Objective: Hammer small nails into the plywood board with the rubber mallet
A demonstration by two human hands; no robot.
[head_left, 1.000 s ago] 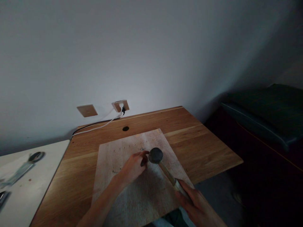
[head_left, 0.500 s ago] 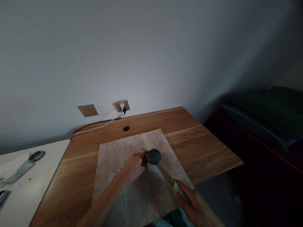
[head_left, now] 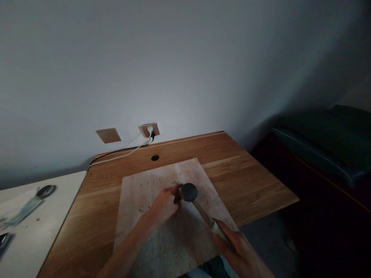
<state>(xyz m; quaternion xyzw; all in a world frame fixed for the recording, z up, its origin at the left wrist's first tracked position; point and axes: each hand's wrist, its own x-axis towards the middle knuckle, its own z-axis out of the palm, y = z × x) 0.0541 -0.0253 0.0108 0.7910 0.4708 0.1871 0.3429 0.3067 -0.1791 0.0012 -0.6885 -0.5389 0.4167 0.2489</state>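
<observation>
My right hand (head_left: 230, 243) is wrapped round the handle of a mallet (head_left: 189, 192), which has a round dark head and a wooden shaft with a paler grip. The mallet head is beside the fingertips of my left hand (head_left: 165, 200), above a pale wooden board (head_left: 165, 247). Those left fingers are pinched together low over the board; whatever is between them is hidden by the hand and the mallet head. A small shiny metal piece (head_left: 175, 182) lies just beyond them. Several small dark dots run along the board's far part, and a thin curved piece (head_left: 142, 211) shows left of my wrist.
Beneath the board is a wooden desk (head_left: 243, 166) with a round cable hole (head_left: 155, 158). Cables run along the wall to a socket (head_left: 149, 130). On the left, a white table (head_left: 55, 224) bears a roll of tape (head_left: 46, 190). A dark cushion (head_left: 324, 139) is at the right.
</observation>
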